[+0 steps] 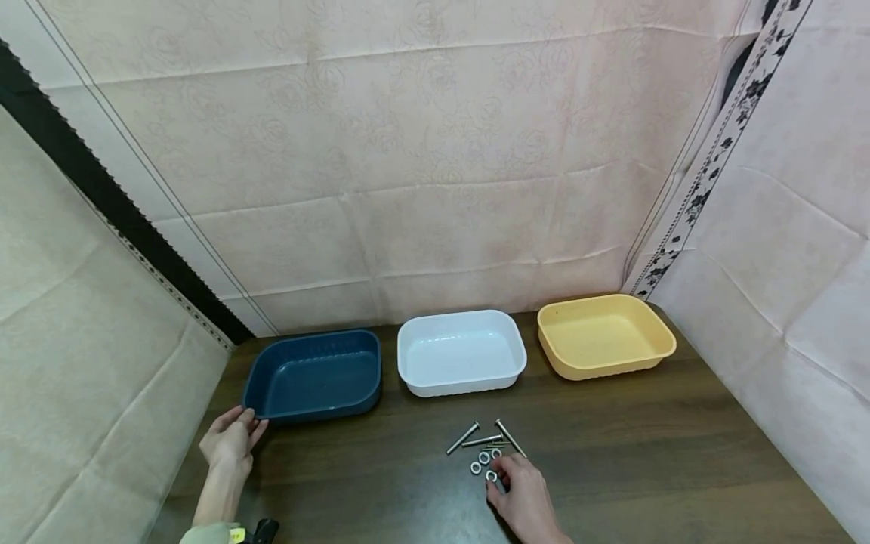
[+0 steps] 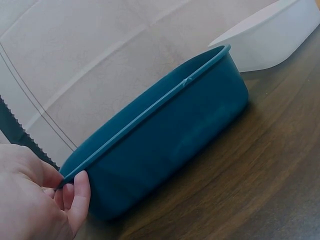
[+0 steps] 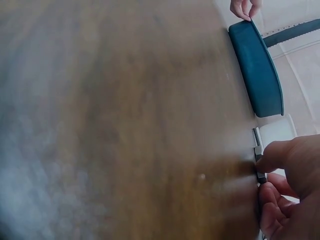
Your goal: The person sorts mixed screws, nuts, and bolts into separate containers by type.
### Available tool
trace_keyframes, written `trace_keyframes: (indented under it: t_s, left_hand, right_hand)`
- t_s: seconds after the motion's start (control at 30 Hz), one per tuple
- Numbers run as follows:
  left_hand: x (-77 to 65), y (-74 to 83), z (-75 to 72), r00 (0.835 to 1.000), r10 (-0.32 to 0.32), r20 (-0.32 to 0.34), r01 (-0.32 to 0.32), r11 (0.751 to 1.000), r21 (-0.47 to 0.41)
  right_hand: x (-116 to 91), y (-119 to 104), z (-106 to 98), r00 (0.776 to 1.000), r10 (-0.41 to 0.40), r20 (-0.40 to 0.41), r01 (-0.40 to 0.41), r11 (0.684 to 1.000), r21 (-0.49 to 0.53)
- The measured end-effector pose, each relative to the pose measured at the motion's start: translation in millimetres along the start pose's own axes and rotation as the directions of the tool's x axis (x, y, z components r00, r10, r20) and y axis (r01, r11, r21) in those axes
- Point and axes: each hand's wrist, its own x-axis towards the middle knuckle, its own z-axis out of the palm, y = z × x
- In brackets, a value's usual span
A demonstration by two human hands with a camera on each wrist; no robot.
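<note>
My left hand [image 1: 231, 440] pinches the rim of the blue tray [image 1: 313, 415] at its near left corner, thumb over the edge and fingers against the outer wall [image 2: 165, 150]. At the near side of the pile of hardware, my right hand [image 1: 525, 495] holds a metal nut [image 1: 492, 476] between thumb and fingertips, low at the tabletop. A few loose nuts [image 1: 476, 468] lie just beyond those fingertips. Several metal bolts [image 1: 462, 438] are scattered behind the nuts, one of them [image 1: 510, 437] slanting toward the right hand.
A white tray [image 1: 462, 390] stands beyond the hardware, right of the blue one. Farther right is a yellow tray [image 1: 612, 370]. All stand on a dark wooden table [image 1: 381, 483], with patterned cloth [image 1: 442, 151] hanging behind and at both sides.
</note>
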Motion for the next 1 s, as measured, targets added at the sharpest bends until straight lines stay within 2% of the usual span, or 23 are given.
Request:
trace_keyframes:
  t_s: [0.17,0.27,0.43,0.5,0.6,0.73,0.83,1.0]
  left_hand:
    - [-3.0,1.5,2.3,1.0,-0.006,0.0,0.006,1.0,0.013]
    - [-8.7,8.0,3.2,1.0,-0.02,0.007,0.02,1.0,0.01]
    - [-38.5,33.7,12.1,0.998,-0.062,-0.004,0.063,0.996,0.061]
    - [-48.3,39.8,16.1,0.998,-0.056,-0.016,0.058,0.994,0.096]
    - [-44.5,35.9,13.7,0.998,-0.055,-0.015,0.056,0.996,0.074]
    - [-19.2,14.6,4.6,1.0,-0.025,-0.01,0.025,0.999,0.019]
    - [-6.1,5.4,1.0,1.0,-0.002,-0.004,0.002,1.0,0.002]
    - [-6.5,7.8,0.6,1.0,-0.006,0.012,0.006,1.0,0.016]
  right_hand:
    - [3.0,-1.8,-5.7,1.0,-0.017,-0.011,0.018,0.999,0.044]
    - [8.5,-6.1,-10.9,1.0,-0.004,0.008,0.003,0.996,0.085]
    - [22.4,-17.3,-18.8,0.999,-0.034,0.002,0.033,0.984,0.173]
    - [29.1,-21.2,-21.0,0.999,-0.052,-0.008,0.053,0.978,0.201]
    - [41.6,-27.3,-23.4,0.997,-0.073,-0.01,0.073,0.974,0.216]
    - [56.5,-36.1,-25.0,0.996,-0.092,-0.006,0.091,0.966,0.243]
    - [66.8,-43.0,-23.6,0.993,-0.119,-0.013,0.118,0.957,0.265]
    - [82.1,-54.3,-17.1,0.988,-0.156,-0.019,0.155,0.945,0.289]
